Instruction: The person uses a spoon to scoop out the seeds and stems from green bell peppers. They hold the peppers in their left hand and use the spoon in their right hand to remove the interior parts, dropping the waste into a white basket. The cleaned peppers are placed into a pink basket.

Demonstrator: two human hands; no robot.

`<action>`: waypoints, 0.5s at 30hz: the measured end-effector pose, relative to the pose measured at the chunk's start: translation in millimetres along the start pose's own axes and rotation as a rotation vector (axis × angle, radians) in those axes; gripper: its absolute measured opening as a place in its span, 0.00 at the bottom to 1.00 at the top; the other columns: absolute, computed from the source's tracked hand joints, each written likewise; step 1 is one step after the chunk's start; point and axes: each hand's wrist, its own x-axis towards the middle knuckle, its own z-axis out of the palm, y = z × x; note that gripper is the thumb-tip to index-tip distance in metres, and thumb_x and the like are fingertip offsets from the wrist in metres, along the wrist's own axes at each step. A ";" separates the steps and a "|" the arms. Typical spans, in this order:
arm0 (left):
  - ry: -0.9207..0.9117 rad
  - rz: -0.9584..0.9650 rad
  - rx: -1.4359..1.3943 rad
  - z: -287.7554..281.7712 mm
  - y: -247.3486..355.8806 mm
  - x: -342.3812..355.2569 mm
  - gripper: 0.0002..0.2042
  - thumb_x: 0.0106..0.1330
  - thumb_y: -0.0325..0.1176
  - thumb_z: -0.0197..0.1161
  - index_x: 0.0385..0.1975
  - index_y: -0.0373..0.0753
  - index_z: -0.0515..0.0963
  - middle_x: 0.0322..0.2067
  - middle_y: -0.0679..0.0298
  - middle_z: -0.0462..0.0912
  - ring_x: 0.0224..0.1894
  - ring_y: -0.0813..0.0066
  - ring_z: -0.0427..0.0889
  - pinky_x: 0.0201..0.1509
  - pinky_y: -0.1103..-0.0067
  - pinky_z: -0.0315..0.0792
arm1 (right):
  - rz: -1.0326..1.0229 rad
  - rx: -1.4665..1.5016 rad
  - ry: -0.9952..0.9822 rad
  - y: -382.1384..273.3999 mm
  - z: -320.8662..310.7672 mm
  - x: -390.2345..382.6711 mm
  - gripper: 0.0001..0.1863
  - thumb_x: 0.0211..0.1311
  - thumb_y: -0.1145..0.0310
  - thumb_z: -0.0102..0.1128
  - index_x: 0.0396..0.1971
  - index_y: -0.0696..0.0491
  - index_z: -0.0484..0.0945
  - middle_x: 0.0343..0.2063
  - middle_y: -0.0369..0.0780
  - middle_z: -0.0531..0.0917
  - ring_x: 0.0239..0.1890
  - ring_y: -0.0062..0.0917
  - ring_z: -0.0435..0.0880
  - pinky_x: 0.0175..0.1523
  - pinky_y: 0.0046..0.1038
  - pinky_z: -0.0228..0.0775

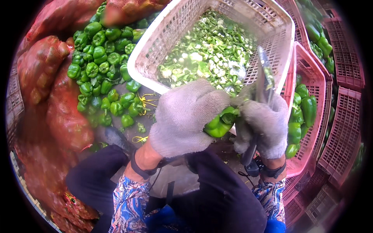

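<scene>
My left hand (186,116), in a grey knit glove, is closed around a green bell pepper (218,127) in front of my lap. Close beside it, my gloved right hand (266,126) grips a knife (265,75), its blade pointing up and away from me and its dark handle showing below the fist. The fingers of my right hand are near the pepper's stem end; whether they touch it I cannot tell. Just beyond both hands stands a white plastic crate (149,77) holding many cut green pepper pieces (206,48).
Whole green peppers (99,58) lie heaped on the floor at the left, beside red mesh sacks (64,105). A pink crate (316,97) with green peppers stands at my right, and more crates (342,128) are stacked beyond it. Yellow string (144,100) lies on the floor.
</scene>
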 end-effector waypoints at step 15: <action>0.104 -0.203 0.043 -13.6 -7.6 -5.4 0.31 0.39 0.30 0.84 0.47 0.42 0.77 0.37 0.63 0.84 0.38 0.70 0.87 0.45 0.75 0.82 | 0.284 -0.335 0.074 15.6 -5.3 2.1 0.19 0.70 0.55 0.60 0.40 0.59 0.81 0.17 0.35 0.79 0.13 0.17 0.75 0.15 0.23 0.66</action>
